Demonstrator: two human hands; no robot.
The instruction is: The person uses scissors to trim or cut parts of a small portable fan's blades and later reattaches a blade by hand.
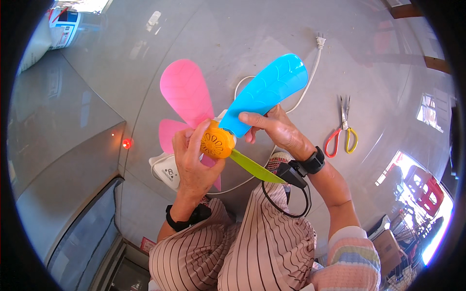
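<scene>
A small electric fan with coloured blades stands in front of my knees. My left hand is closed around the side of its orange-yellow hub, thumb and fingers at the rim. Between the thumb and fingers of my right hand is the lower part of the blue fan blade, whose inner end meets the hub. Pink blades spread to the left, partly behind my left hand. A green blade points toward my right knee. Below the left hand shows the white fan base, partly covered.
Scissors with one red and one yellow handle lie on the grey floor at right. The white power cord curls behind the fan to its plug. A glossy grey cabinet stands at left. A red chair is at far right.
</scene>
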